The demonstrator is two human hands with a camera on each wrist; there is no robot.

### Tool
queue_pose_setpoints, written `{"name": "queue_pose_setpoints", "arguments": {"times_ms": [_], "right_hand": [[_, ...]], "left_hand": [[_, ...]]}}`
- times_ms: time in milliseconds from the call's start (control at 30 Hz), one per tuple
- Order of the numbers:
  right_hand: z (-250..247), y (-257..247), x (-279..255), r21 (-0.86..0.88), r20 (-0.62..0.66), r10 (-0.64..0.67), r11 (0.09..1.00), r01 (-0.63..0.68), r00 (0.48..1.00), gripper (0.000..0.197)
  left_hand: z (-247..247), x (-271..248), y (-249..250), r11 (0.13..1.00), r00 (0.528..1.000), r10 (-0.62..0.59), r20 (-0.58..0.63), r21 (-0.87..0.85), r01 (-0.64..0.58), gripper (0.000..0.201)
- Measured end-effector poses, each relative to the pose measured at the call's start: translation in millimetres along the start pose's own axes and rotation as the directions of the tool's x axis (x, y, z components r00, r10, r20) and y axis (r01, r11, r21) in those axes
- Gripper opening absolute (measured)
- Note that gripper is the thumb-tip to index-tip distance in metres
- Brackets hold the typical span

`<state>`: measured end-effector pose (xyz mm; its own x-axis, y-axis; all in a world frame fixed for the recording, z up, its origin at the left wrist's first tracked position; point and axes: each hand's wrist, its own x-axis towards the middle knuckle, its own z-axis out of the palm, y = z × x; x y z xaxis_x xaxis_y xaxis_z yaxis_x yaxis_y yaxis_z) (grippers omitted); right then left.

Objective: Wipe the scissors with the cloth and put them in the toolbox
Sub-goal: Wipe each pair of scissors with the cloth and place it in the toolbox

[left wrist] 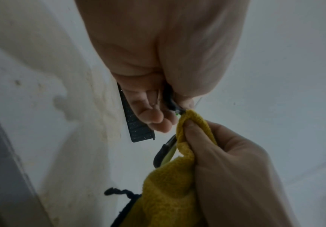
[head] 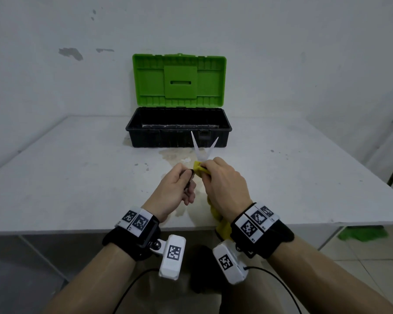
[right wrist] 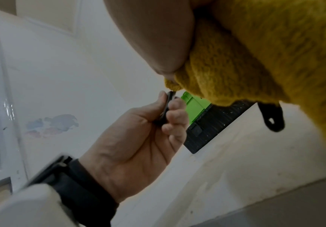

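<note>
Scissors (head: 203, 147), blades spread, are held above the table (head: 77, 177): left hand (head: 176, 189) grips a handle, right hand (head: 222, 184) pinches the cloth (head: 199, 169) near the pivot. Wiping is underway; next, probably, stroke along each blade, then reach to the open toolbox (head: 178, 128).

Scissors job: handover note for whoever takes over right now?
Left hand: grips the scissors by the dark handle, blades spread open and pointing toward the toolbox.
Right hand: pinches the yellow cloth against the scissors near the pivot; the rest of the cloth hangs below the hand.
Toolbox: on the table behind the hands, green lid up; nothing visible inside.
Done: scissors and cloth picked up, wiping under way.
Left: finish wiping the blades, then put the scissors in the toolbox.
</note>
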<state>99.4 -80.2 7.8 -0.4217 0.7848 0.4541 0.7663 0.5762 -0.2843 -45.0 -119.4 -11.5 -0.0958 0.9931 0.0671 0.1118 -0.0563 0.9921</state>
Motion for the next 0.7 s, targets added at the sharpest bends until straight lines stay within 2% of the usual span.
{"name": "queue_pose_setpoints", "arguments": {"times_ms": [100, 200, 333, 433, 533, 567, 700], "right_hand": [[1.3, -0.6, -0.8, 0.089, -0.061, 0.040, 0.995, -0.035, 0.997, 0.020], [4.1, 1.9, -1.1, 0.208, -0.131, 0.065, 0.977, -0.037, 0.989, 0.018], [8.0, 3.3, -3.2, 0.323, -0.127, 0.039, 0.946, 0.004, 0.991, 0.015], [9.6, 6.7, -2.7, 0.378, -0.135, 0.054, 0.926, 0.001, 0.989, 0.015], [11.7, 8.1, -6.8, 0.404, -0.144, 0.029, 0.914, 0.032, 0.989, 0.013], [12.6, 7.9, -9.0, 0.408, -0.153, 0.013, 0.912, 0.051, 0.988, 0.013], [15.5, 9.2, -13.0, 0.408, -0.133, -0.027, 0.910, 0.080, 0.991, 0.017]], "left_hand": [[1.3, 2.3, 0.0, 0.998, 0.997, 0.055, -0.050, -0.013, -0.055, 0.018], [1.0, 6.1, -3.1, 0.992, 0.995, 0.079, -0.055, -0.097, -0.084, 0.020], [0.9, 2.0, -0.8, 0.944, 0.995, 0.099, 0.008, -0.317, -0.091, 0.042], [5.4, 1.0, 2.7, 0.888, 0.999, 0.008, -0.036, -0.460, -0.024, 0.053], [8.3, 6.3, -1.2, 0.908, 0.997, -0.007, -0.074, -0.418, -0.025, 0.017], [8.4, 7.6, -3.7, 0.913, 0.998, -0.007, -0.067, -0.407, -0.021, 0.011], [8.1, 10.7, -8.7, 0.880, 0.995, -0.089, -0.040, -0.470, 0.060, 0.013]]}}
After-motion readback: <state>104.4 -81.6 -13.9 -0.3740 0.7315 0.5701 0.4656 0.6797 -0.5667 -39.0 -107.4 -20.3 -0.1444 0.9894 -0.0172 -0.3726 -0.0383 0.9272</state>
